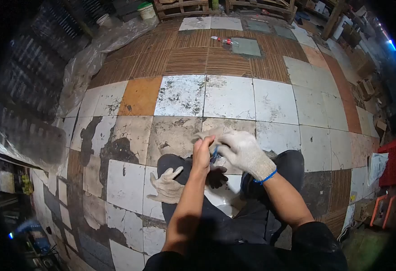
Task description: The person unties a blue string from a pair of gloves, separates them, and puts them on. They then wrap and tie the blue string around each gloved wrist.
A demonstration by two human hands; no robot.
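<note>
My left hand [202, 153] is bare and closed, with its thumb raised, on an off-white knit work glove [204, 134] held in front of my knees. My right hand [241, 151] wears a similar white knit glove with a blue cuff edge. Its fingers curl in beside the left hand at the held glove, where a bit of blue edge shows; most of that glove is hidden. Another off-white glove [167, 186] lies spread over my left knee. Between my legs rests a dark glove-like piece [217, 176], partly hidden, above a white surface.
Worn, mismatched tiles [228, 97] cover the floor. A plastic bottle with a red label [225, 41] lies farther ahead. Clear plastic sheeting [83, 67] runs along the left. A red crate [391, 162] stands at right, wooden pallets [182, 8] at the back.
</note>
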